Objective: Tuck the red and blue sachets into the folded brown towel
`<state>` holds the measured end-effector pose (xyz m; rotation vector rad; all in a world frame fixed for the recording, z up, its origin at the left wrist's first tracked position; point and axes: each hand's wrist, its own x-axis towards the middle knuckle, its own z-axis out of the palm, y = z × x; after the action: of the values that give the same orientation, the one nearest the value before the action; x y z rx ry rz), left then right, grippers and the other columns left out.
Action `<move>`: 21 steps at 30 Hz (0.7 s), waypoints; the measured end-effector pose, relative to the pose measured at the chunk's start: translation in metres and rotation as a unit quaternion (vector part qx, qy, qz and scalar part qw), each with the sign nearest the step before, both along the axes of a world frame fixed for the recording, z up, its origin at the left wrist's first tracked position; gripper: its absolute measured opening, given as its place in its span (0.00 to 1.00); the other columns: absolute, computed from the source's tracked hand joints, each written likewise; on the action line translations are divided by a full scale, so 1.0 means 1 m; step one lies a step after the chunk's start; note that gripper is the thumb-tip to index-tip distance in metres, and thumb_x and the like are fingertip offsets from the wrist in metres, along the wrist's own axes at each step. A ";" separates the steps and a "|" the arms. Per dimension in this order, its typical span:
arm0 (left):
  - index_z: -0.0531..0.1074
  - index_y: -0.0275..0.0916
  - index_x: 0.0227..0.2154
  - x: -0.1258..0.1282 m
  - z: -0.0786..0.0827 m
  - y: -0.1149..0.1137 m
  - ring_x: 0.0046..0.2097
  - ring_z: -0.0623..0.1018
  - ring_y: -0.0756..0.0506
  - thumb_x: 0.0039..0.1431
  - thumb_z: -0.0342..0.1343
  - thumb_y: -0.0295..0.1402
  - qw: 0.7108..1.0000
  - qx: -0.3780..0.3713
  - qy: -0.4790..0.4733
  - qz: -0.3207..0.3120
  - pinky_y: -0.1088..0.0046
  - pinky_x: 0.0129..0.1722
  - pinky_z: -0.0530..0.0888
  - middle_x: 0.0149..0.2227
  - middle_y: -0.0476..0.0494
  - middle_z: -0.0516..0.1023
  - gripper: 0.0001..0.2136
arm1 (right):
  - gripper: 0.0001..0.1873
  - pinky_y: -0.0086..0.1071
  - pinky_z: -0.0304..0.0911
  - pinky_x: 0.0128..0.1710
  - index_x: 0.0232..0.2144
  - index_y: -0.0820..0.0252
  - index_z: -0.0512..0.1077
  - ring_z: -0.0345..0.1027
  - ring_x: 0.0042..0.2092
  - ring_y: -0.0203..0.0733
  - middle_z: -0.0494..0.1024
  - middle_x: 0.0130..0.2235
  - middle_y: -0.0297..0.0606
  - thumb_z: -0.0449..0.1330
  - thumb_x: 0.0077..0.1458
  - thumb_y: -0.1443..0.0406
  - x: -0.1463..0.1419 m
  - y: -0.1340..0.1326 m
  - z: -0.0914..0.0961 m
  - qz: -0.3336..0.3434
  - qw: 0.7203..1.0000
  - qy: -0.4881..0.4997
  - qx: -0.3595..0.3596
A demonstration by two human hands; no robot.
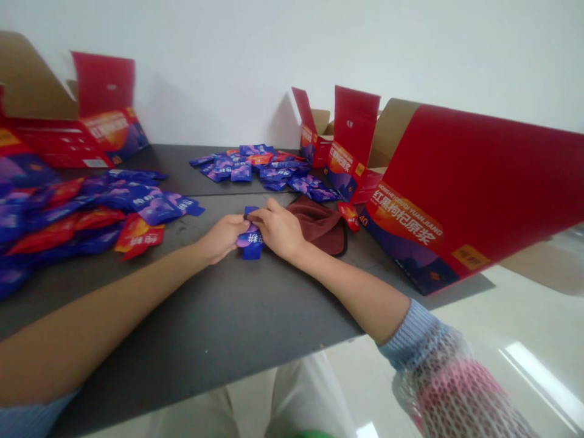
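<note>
In the head view a blue sachet (252, 250) with white print and a purple pattern lies between my hands, over the dark table. My left hand (224, 237) is closed, with thumb and fingers on the sachet's left and upper side. From the right, my right hand (281, 232) closes its bent fingers on the upper right part of the same sachet. Both hands cover much of it, and some fingertips are hidden. Just beyond my right wrist is a folded brown cloth (319, 225).
Blue and red sachets are heaped at left (91, 213), and a second sachet pile (269, 167) sits near the wall. One red sachet (349, 216) lies beside the cloth. Open red cartons stand at right (456, 182) and back left (109, 137). The table's front edge is near my knees.
</note>
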<state>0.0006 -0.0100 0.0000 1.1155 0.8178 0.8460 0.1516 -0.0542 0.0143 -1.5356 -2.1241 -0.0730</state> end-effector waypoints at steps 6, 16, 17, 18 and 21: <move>0.76 0.32 0.29 -0.003 0.008 -0.006 0.28 0.74 0.49 0.40 0.51 0.14 0.997 -0.001 -0.073 -0.009 0.77 0.27 0.70 0.26 0.44 0.76 0.14 | 0.20 0.37 0.62 0.44 0.48 0.60 0.74 0.65 0.48 0.46 0.72 0.48 0.44 0.43 0.68 0.67 -0.025 -0.023 0.003 -0.005 0.994 -0.105 0.043; 0.70 0.36 0.20 -0.009 0.012 0.004 0.25 0.67 0.49 0.27 0.48 0.20 0.992 -0.058 -0.103 0.042 0.75 0.25 0.68 0.20 0.46 0.71 0.12 | 0.21 0.39 0.62 0.46 0.56 0.54 0.68 0.63 0.50 0.47 0.71 0.52 0.45 0.42 0.69 0.66 -0.032 -0.029 0.014 -0.025 0.984 -0.159 0.071; 0.69 0.36 0.18 -0.009 0.012 0.003 0.23 0.65 0.50 0.27 0.48 0.21 0.991 -0.051 -0.106 0.058 0.75 0.24 0.66 0.19 0.46 0.70 0.11 | 0.21 0.39 0.62 0.48 0.59 0.52 0.66 0.62 0.51 0.47 0.71 0.53 0.44 0.42 0.69 0.65 -0.027 -0.029 0.017 -0.026 0.985 -0.153 0.079; 0.68 0.37 0.18 -0.009 0.012 0.001 0.22 0.64 0.50 0.27 0.49 0.22 0.991 -0.047 -0.108 0.066 0.74 0.22 0.64 0.18 0.46 0.68 0.09 | 0.23 0.40 0.61 0.50 0.62 0.49 0.63 0.62 0.52 0.46 0.71 0.53 0.43 0.42 0.69 0.66 -0.022 -0.028 0.019 -0.027 0.986 -0.143 0.086; 0.66 0.38 0.17 -0.009 0.015 -0.006 0.18 0.60 0.50 0.38 0.49 0.28 0.993 -0.044 -0.110 0.016 0.71 0.19 0.58 0.15 0.44 0.62 0.02 | 0.26 0.38 0.60 0.53 0.65 0.47 0.56 0.61 0.53 0.44 0.69 0.53 0.42 0.42 0.68 0.68 -0.006 -0.021 0.020 -0.024 0.991 -0.077 0.103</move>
<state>-0.0080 -0.0156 0.0146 0.9160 0.6835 0.9327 0.1453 -0.0756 0.0344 -1.4989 -2.1206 -0.4259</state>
